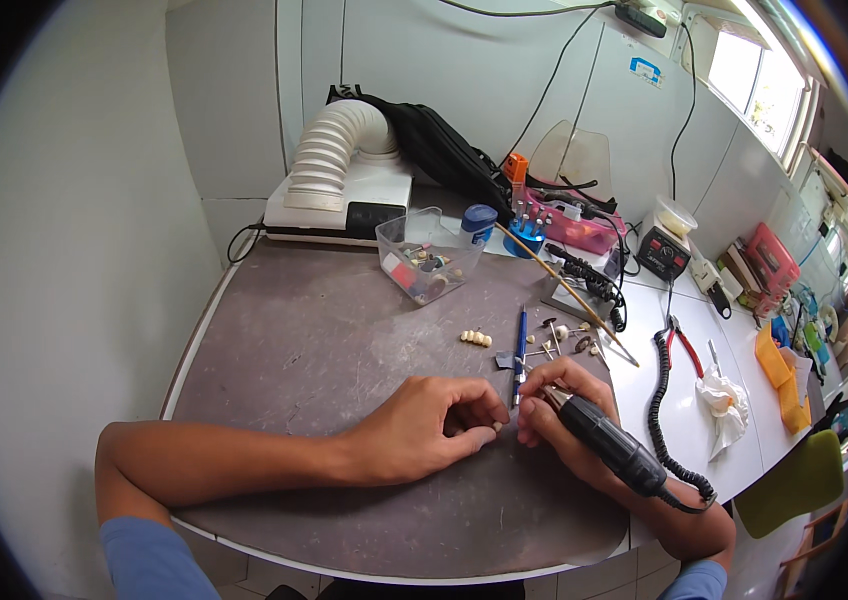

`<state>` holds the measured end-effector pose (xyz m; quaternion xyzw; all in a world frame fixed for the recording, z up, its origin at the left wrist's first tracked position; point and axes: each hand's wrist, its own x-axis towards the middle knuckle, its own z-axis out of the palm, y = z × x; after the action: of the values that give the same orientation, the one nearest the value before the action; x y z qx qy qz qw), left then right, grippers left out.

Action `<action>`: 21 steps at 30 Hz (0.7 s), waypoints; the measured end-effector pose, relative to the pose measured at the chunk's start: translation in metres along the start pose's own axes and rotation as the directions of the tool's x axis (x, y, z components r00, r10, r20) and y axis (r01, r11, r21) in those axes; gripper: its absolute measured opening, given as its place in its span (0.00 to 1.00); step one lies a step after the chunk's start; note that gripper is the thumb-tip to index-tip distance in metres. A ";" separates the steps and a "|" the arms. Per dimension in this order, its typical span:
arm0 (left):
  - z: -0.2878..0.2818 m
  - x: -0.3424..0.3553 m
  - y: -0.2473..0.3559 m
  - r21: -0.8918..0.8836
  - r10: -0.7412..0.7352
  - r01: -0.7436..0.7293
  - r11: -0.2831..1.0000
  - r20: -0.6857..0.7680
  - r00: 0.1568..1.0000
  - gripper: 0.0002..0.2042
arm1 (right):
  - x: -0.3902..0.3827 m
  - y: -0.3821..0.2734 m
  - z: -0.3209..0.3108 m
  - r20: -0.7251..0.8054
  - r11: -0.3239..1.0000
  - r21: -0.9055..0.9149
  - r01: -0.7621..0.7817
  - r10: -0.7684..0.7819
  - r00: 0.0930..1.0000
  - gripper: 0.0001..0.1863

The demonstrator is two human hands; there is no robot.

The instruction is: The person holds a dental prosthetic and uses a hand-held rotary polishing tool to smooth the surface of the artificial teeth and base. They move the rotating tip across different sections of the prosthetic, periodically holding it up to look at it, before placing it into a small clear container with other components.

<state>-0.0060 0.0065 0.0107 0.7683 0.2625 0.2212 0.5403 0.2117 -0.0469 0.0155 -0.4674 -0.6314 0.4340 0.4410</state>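
My right hand (pixel 566 412) grips a black rotary handpiece (pixel 616 446) like a pen, its metal nose pointing toward my left hand. A coiled black cord (pixel 660 420) runs from its rear end. My left hand (pixel 424 428) is closed in a pinch on a tiny pale piece (pixel 498 426), mostly hidden by the fingertips. Just beyond the hands lie a blue pen-like tool (pixel 521 345) and a row of cream-coloured teeth (pixel 476 338). Several small polishing bits (pixel 582 344) are scattered to the right of the pen-like tool.
A clear plastic box (pixel 414 262) of small bits stands behind, near a blue bur stand (pixel 525 236) and a pink basket (pixel 584 228). A white hose unit (pixel 339 190) is at the back left. Red-handled pliers (pixel 686 345), crumpled tissue (pixel 724 402) and a control box (pixel 664 252) lie right.
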 end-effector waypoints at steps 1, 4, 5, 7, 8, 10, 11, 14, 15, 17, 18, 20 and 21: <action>0.000 0.001 -0.003 -0.030 0.002 -0.002 1.000 0.001 1.000 0.07 | 0.001 0.001 0.000 0.000 1.000 0.000 -0.002 0.002 1.000 0.08; -0.002 0.006 -0.009 -0.181 -0.032 0.029 0.983 -0.017 0.999 0.06 | 0.002 0.002 0.001 0.002 1.000 -0.016 0.011 -0.011 1.000 0.09; -0.004 0.007 -0.010 -0.291 -0.073 0.058 0.955 -0.041 0.997 0.07 | 0.002 0.000 0.003 -0.001 1.000 0.006 -0.008 0.008 1.000 0.11; -0.006 0.008 -0.013 -0.368 -0.047 0.026 0.929 -0.049 0.998 0.07 | 0.003 0.001 0.003 -0.005 0.999 0.024 -0.024 0.024 1.000 0.12; -0.006 0.008 -0.012 -0.417 -0.053 0.028 0.909 -0.049 0.997 0.07 | 0.003 0.005 0.002 -0.001 1.000 -0.003 0.014 -0.014 1.000 0.14; -0.007 0.009 -0.012 -0.464 -0.054 0.025 0.886 -0.049 0.997 0.07 | 0.003 0.004 0.002 0.002 0.998 -0.034 0.054 -0.054 0.999 0.15; -0.007 0.009 -0.014 -0.464 -0.039 0.016 0.886 -0.040 0.998 0.07 | 0.003 0.004 0.002 0.001 0.998 -0.038 0.059 -0.059 0.998 0.16; -0.007 0.009 -0.016 -0.463 -0.025 0.010 0.886 -0.026 0.999 0.08 | 0.003 0.004 0.002 0.004 0.996 -0.058 0.067 -0.067 0.998 0.17; -0.007 0.010 -0.017 -0.460 -0.024 0.012 0.888 -0.020 1.000 0.08 | 0.003 0.005 0.001 0.009 0.995 -0.073 0.070 -0.070 0.998 0.17; -0.008 0.009 -0.016 -0.472 -0.029 0.019 0.882 -0.015 0.999 0.08 | 0.003 0.003 0.002 0.012 0.995 -0.076 0.061 -0.061 0.998 0.17; -0.008 0.009 -0.016 -0.481 -0.033 0.023 0.876 -0.012 0.999 0.08 | 0.003 0.003 0.002 0.015 0.995 -0.080 0.056 -0.055 0.998 0.17; -0.007 0.007 -0.013 -0.441 -0.013 0.013 0.898 0.003 1.000 0.07 | 0.004 0.006 0.002 0.024 0.994 -0.078 0.081 -0.079 0.997 0.17; -0.006 0.007 -0.012 -0.398 0.009 -0.001 0.918 0.018 1.000 0.06 | 0.004 0.007 0.001 0.033 0.991 -0.078 0.109 -0.107 0.994 0.17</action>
<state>-0.0060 0.0187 0.0016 0.6455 0.2047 0.2636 0.6870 0.2117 -0.0423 0.0095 -0.4434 -0.6788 0.3906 0.4359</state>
